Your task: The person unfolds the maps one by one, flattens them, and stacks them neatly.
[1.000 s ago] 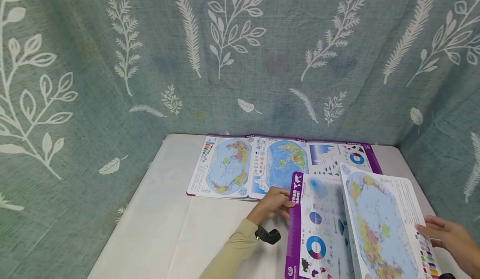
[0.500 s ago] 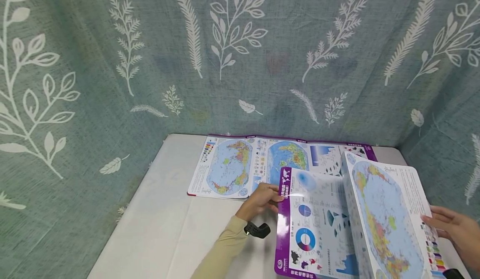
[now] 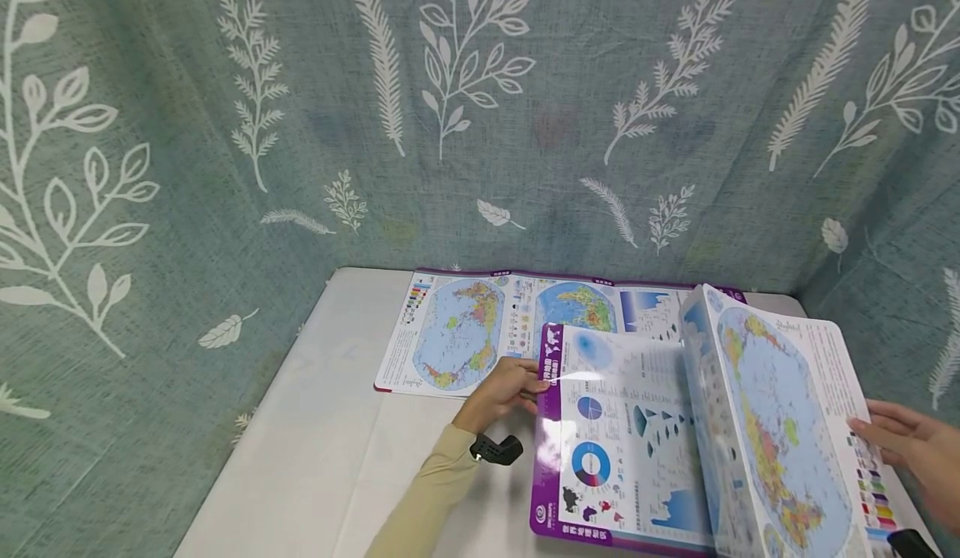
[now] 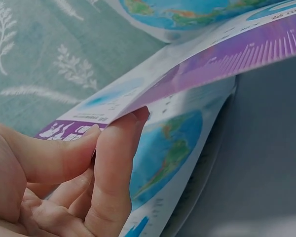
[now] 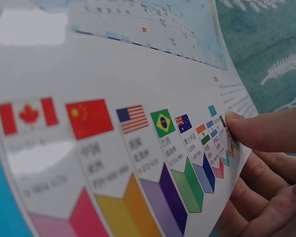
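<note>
A folding world map (image 3: 600, 450) with a purple border is held up between both hands, its panels partly unfolded. My left hand (image 3: 504, 391) pinches the purple edge near its upper left corner; in the left wrist view the thumb (image 4: 64, 158) lies on one face and the fingers behind. At the far right, my right hand (image 3: 911, 445) pinches the outer edge of the panel with a world map and a row of flags (image 5: 89, 118). Between the hands the middle panels stand folded up in a ridge. Behind it, a second folding map (image 3: 457, 333) lies spread flat.
The white table (image 3: 300, 425) carries both maps. A teal curtain with white leaf prints (image 3: 480, 125) hangs behind the table and along both sides. The second map lies near the back edge, its right part hidden behind the held map.
My left hand has moved left and slightly away from me with the purple edge, and the map has opened wider. My right hand has shifted slightly right and up.
</note>
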`<state>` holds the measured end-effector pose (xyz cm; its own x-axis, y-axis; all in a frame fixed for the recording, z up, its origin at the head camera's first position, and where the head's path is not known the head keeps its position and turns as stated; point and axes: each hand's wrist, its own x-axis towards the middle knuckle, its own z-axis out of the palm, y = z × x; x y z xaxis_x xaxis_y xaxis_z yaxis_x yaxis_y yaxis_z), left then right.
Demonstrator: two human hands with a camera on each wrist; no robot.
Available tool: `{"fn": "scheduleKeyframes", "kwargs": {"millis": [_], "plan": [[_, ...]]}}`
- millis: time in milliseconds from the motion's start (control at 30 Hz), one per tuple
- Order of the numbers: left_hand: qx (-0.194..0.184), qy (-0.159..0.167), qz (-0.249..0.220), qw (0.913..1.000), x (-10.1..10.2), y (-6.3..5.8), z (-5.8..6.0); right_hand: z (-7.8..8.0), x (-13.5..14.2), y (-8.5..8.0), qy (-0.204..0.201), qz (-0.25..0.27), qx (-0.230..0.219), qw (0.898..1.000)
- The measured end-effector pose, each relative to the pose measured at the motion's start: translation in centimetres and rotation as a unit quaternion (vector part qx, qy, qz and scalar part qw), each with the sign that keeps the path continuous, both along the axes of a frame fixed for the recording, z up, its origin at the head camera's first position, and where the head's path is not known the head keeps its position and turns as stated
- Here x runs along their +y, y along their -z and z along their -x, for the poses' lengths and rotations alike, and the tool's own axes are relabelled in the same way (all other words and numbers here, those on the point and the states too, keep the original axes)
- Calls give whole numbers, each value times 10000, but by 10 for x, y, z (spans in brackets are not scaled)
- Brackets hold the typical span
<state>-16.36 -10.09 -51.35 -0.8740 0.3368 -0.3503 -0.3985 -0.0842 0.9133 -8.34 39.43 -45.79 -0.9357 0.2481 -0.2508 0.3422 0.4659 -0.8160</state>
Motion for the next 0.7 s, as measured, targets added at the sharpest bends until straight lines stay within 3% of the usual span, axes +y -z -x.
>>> {"fn": "scheduleKeyframes", "kwargs": {"millis": [333,700], "plan": [[-58,-102,-23,9999,-18,-7,5,3,-1,0,167,334,439,9983],[111,-8,36,9999,-40,-16,8,7,-3,-6,267,527,531,9968]]}}
